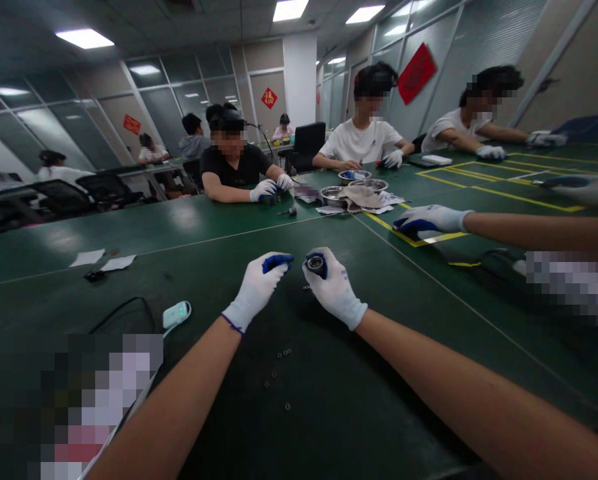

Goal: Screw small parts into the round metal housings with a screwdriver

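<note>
My right hand [331, 283], in a white glove with blue palm coating, is wrapped round a dark cylindrical part [315, 265]. Its round open end faces up and shows a metallic ring inside. Just to the left, my left hand [263, 283] wears the same kind of glove. Thumb and fingers are brought together in a pinch, and whatever may be between them is too small to make out. A gap separates the two hands. Several small metal rings [285, 353] lie scattered on the green table [219, 413] below, and another small piece [306, 288] lies beside my right hand.
A white device with green lights [177, 315] and a cable lies at left, near papers [119, 263]. Metal bowls [333, 193] and a cloth [363, 198] stand across the table. Co-workers sit opposite; a neighbour's gloved hand [431, 220] rests at right by yellow tape.
</note>
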`<action>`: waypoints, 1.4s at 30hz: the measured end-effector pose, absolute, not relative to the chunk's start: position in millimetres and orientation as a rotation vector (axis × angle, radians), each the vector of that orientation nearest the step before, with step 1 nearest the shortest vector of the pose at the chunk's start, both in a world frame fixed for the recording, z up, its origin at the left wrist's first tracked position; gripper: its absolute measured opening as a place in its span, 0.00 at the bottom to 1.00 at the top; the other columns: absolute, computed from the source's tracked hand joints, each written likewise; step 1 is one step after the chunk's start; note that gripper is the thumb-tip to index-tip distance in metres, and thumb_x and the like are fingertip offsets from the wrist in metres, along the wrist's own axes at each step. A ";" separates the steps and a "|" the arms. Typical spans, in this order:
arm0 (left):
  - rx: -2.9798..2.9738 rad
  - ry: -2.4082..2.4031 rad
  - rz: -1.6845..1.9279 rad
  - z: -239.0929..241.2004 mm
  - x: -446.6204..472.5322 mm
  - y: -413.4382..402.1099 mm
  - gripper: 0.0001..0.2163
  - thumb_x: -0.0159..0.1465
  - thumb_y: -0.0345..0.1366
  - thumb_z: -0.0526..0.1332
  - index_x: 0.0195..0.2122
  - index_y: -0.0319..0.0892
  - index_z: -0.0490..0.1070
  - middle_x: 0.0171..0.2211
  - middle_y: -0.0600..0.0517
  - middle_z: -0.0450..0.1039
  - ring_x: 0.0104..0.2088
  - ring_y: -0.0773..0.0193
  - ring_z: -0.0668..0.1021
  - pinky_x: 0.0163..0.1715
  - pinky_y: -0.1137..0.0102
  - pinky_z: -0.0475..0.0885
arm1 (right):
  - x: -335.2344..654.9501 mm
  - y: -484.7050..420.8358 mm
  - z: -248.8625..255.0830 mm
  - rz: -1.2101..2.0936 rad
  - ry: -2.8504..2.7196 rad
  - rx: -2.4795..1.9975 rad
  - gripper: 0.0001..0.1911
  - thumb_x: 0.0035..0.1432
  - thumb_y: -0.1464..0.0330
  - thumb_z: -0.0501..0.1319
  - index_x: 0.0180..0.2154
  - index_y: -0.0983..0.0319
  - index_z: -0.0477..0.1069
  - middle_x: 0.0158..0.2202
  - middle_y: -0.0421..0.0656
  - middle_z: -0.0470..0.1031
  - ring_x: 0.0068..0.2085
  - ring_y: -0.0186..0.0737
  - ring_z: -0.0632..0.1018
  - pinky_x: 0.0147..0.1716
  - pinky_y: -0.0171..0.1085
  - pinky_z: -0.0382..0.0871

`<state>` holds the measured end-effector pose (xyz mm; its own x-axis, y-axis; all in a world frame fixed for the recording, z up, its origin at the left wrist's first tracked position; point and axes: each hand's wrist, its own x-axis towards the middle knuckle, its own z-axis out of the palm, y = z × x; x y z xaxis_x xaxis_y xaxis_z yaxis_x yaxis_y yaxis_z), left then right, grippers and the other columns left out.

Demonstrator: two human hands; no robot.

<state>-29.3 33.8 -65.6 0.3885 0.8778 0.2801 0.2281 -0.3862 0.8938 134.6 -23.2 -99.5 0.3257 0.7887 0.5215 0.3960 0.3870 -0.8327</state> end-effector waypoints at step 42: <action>2.333 1.056 0.725 -21.0 -20.1 -14.0 0.03 0.59 0.32 0.70 0.33 0.43 0.78 0.36 0.50 0.77 0.39 0.57 0.81 0.43 0.62 0.77 | 129.2 -43.5 -94.1 0.380 -1.632 -1.117 0.09 0.51 0.69 0.60 0.34 0.56 0.60 0.30 0.39 0.68 0.31 0.40 0.71 0.32 0.39 0.67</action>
